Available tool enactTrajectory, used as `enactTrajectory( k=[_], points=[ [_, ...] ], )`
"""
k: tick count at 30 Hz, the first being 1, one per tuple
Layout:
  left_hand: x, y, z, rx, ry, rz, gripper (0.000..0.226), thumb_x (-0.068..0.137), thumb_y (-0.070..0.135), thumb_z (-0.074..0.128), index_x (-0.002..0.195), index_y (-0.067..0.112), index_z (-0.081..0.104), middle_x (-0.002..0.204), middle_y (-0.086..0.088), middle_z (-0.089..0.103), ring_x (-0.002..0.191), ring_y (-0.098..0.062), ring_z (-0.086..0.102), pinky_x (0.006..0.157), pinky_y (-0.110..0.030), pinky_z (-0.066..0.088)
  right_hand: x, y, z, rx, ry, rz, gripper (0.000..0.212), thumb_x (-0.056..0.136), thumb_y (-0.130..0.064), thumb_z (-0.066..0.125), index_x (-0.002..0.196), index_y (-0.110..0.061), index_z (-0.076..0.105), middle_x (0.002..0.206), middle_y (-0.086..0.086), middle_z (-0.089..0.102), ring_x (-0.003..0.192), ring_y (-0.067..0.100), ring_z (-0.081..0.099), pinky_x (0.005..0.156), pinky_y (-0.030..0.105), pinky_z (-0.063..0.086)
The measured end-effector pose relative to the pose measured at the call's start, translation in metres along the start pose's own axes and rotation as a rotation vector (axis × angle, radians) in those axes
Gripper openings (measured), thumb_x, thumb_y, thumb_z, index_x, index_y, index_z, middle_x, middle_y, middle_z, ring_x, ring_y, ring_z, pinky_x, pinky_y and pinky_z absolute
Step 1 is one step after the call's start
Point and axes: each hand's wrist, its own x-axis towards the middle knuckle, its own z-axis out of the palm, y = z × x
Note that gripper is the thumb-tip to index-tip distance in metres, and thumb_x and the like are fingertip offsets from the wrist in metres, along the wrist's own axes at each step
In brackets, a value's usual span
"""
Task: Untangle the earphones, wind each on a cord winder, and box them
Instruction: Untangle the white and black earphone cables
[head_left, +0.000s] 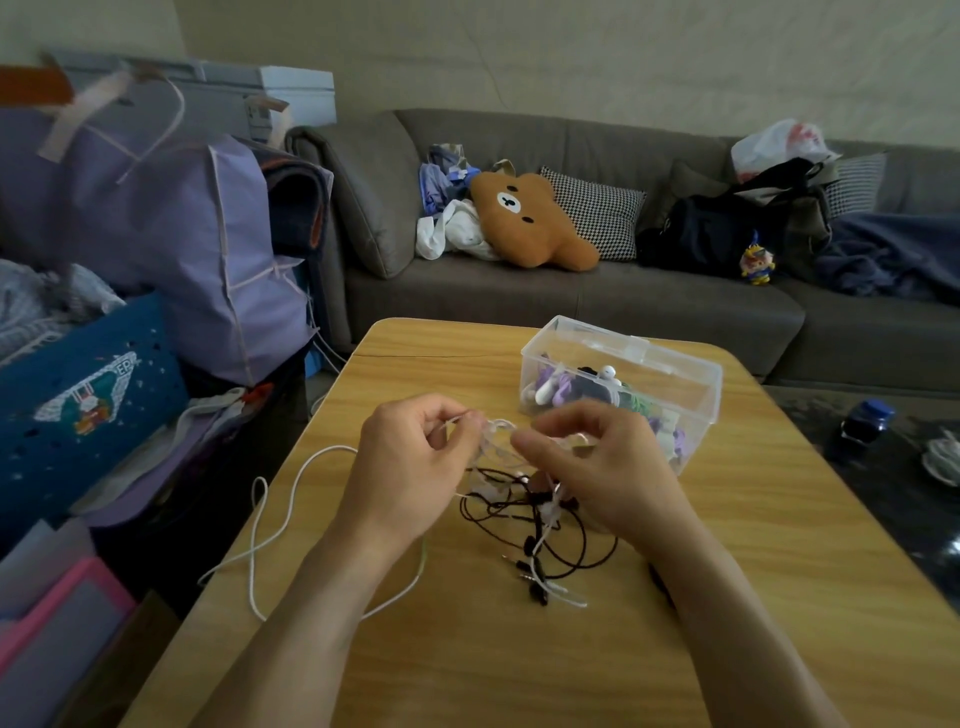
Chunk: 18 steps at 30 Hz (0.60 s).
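Still untangling: left hand (410, 457) and right hand (587, 462) both pinching white cord (291, 499) above the black tangle (545, 525) on table (467, 665). Next probably teasing loops apart; winding, then clear box (691, 395), waiting.

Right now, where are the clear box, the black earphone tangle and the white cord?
clear box (696, 387), head view, right front wall.
black earphone tangle (582, 540), head view, looped cord.
white cord (291, 493), head view, loose loop at left.
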Motion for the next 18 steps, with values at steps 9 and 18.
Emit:
enactTrajectory(
  k=[9,18],
  points=[
    [0.001,0.005,-0.002,-0.097,0.014,-0.106,0.017,0.094,0.021,0.065,0.078,0.024,0.07,0.059,0.002,0.066,0.047,-0.003,0.049,0.045,-0.015,0.038,0.001,0.003,-0.002,0.111,-0.098,-0.036,0.02,0.092,-0.02,0.069,0.113,-0.02,0.069,0.089,0.006,0.074,0.071,0.016,0.073,0.068,0.029,0.061],
    [0.0,0.003,-0.001,-0.099,-0.109,-0.134,0.02,0.096,0.026,0.063,0.085,0.015,0.076,0.077,-0.017,0.072,0.066,-0.029,0.064,0.062,-0.037,0.049,0.001,0.006,0.007,0.194,-0.049,-0.079,0.024,0.1,-0.019,0.059,0.12,-0.023,0.07,0.073,-0.012,0.064,0.054,0.004,0.055,0.057,0.022,0.051]
  ],
)
